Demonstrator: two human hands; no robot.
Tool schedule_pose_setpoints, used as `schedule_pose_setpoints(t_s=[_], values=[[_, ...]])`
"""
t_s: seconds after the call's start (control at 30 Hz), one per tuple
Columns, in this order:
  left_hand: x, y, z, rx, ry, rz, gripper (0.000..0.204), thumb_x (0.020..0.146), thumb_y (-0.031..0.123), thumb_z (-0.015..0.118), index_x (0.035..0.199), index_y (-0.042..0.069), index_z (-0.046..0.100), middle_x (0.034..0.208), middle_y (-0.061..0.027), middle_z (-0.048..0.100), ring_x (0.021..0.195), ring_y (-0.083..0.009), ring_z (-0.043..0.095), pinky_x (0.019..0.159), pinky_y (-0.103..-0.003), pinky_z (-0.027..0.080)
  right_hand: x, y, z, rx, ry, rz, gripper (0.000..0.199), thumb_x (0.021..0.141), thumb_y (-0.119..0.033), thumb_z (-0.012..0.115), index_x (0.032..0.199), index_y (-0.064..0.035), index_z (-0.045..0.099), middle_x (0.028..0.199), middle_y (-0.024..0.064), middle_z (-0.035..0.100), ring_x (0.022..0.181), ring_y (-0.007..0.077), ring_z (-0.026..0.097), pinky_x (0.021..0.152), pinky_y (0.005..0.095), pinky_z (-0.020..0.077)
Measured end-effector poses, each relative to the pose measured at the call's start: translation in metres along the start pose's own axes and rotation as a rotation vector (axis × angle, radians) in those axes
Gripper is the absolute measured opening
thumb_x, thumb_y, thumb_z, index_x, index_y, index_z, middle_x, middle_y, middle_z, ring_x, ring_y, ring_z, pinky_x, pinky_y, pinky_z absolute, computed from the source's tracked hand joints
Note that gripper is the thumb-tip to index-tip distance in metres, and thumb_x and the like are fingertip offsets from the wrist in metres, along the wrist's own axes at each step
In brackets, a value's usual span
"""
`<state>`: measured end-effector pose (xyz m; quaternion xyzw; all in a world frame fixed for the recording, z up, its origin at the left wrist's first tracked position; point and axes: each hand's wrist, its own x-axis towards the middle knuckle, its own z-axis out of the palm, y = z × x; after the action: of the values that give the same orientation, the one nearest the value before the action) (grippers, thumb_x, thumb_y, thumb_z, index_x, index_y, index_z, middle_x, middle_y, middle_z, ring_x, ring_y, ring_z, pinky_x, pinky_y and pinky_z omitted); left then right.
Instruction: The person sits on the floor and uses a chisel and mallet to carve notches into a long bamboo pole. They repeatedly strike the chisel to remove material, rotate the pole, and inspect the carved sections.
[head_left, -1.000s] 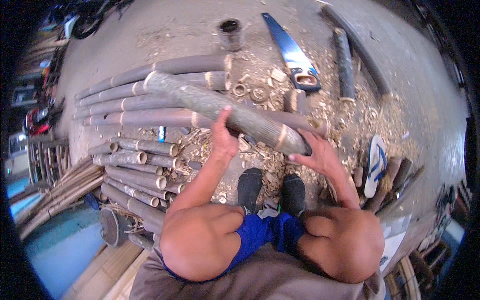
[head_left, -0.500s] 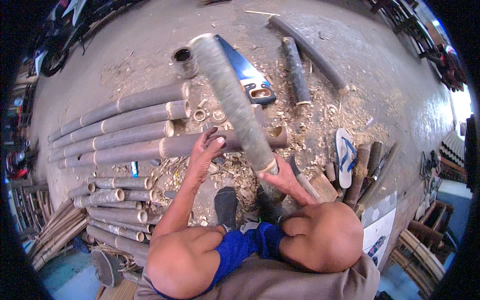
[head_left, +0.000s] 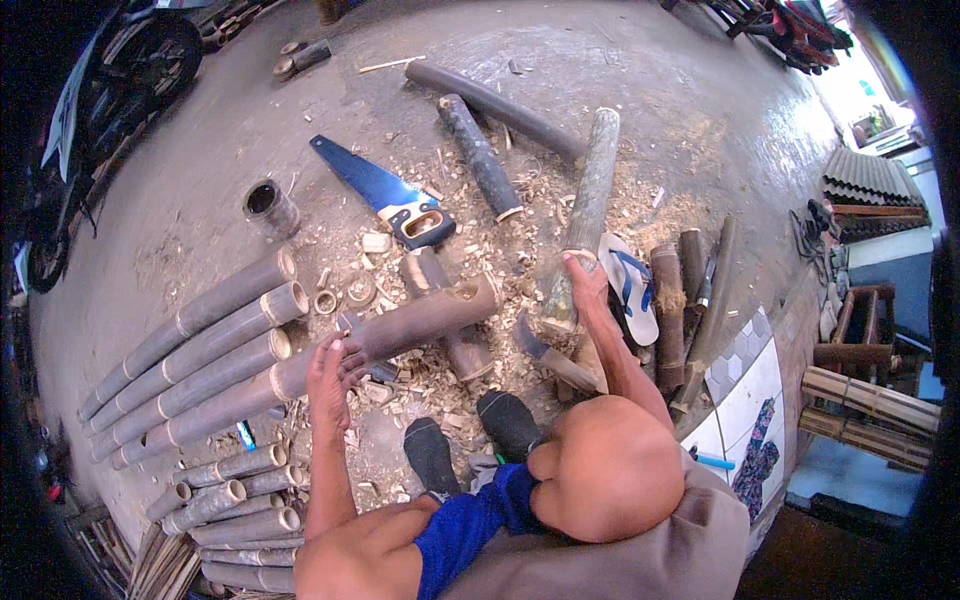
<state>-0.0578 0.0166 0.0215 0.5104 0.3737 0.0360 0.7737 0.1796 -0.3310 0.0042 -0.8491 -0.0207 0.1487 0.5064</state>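
Observation:
My right hand [head_left: 592,285] is wrapped round a grey-green bamboo tube [head_left: 593,190], near a pale node toward its lower end. The tube stands tilted away from me, just left of a white and blue flip-flop [head_left: 632,290]. My left hand [head_left: 335,375] has its fingers apart and holds nothing. It is at the near side of a long brown bamboo pole [head_left: 400,330] with a notch cut near its right end; whether it touches the pole I cannot tell. That pole lies across a short bamboo piece [head_left: 465,355]. A broad-bladed knife [head_left: 555,362] lies between my feet and my right forearm.
Several long bamboo poles [head_left: 200,310] lie at the left, above a stack of shorter tubes [head_left: 245,525]. A handsaw [head_left: 375,185] and an open-topped cylinder [head_left: 272,207] are farther off. Wood chips cover the floor. More bamboo [head_left: 668,310] lies at the right; a motorcycle [head_left: 120,110] stands far left.
My right hand has carried the bamboo tube to the right, off the pole and toward the flip-flop. My left hand has come down to the pole's near side. The view has turned right.

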Motion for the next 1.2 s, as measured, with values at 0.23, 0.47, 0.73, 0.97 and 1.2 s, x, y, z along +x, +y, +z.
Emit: schedule_pose_setpoints(t_s=[0.23, 0.47, 0.73, 0.97, 1.2], values=[[0.001, 0.002, 0.001, 0.017, 0.021, -0.018, 0.045, 0.099, 0.035, 0.066, 0.132, 0.006, 0.056, 0.107, -0.0103, 0.068, 0.092, -0.0188, 0.068, 0.076, -0.031, 0.057, 0.028, 0.026, 0.012, -0.035, 0.042, 0.027, 0.059, 0.098, -0.037, 0.058, 0.146, -0.0069, 0.042, 0.144, 0.0185, 0.042, 0.130, 0.0300, 0.041, 0.102, 0.0367, 0.0395], [0.006, -0.007, 0.012, 0.063, -0.005, -0.006, 0.047, 0.100, 0.036, 0.064, 0.133, 0.004, 0.056, 0.108, -0.0109, 0.068, 0.093, -0.0190, 0.069, 0.077, -0.030, 0.057, 0.044, 0.037, 0.011, -0.082, 0.039, 0.025, 0.063, 0.099, -0.038, 0.058, 0.149, -0.0059, 0.039, 0.149, 0.0210, 0.039, 0.135, 0.0321, 0.039, 0.105, 0.0378, 0.0383], [0.007, -0.006, 0.009, 0.353, 0.108, 0.108, 0.054, 0.096, 0.040, 0.067, 0.131, -0.001, 0.061, 0.116, -0.0140, 0.069, 0.102, -0.0204, 0.067, 0.088, -0.034, 0.053, 0.037, 0.050, 0.012, -0.155, -0.021, -0.061, 0.068, 0.099, -0.040, 0.057, 0.153, -0.0047, 0.035, 0.154, 0.0237, 0.035, 0.141, 0.0344, 0.036, 0.110, 0.0389, 0.0369], [0.003, -0.032, -0.016, 0.545, 0.135, 0.211, 0.057, 0.091, 0.046, 0.068, 0.124, 0.000, 0.064, 0.112, -0.0216, 0.071, 0.103, -0.0308, 0.069, 0.093, -0.041, 0.052, 0.012, 0.036, 0.038, -0.074, -0.237, -0.111, 0.073, 0.100, -0.041, 0.056, 0.156, -0.0036, 0.031, 0.158, 0.0262, 0.032, 0.146, 0.0365, 0.034, 0.113, 0.0400, 0.0358], [-0.002, -0.056, -0.013, 0.506, 0.123, 0.221, 0.051, 0.090, 0.042, 0.069, 0.119, 0.000, 0.066, 0.109, -0.0219, 0.072, 0.104, -0.0333, 0.069, 0.094, -0.042, 0.051, 0.024, 0.059, 0.087, -0.448, -0.457, -0.189, 0.070, 0.104, -0.047, 0.049, 0.155, -0.0010, 0.035, 0.153, 0.0290, 0.042, 0.143, 0.0401, 0.041, 0.116, 0.0431, 0.0329]])
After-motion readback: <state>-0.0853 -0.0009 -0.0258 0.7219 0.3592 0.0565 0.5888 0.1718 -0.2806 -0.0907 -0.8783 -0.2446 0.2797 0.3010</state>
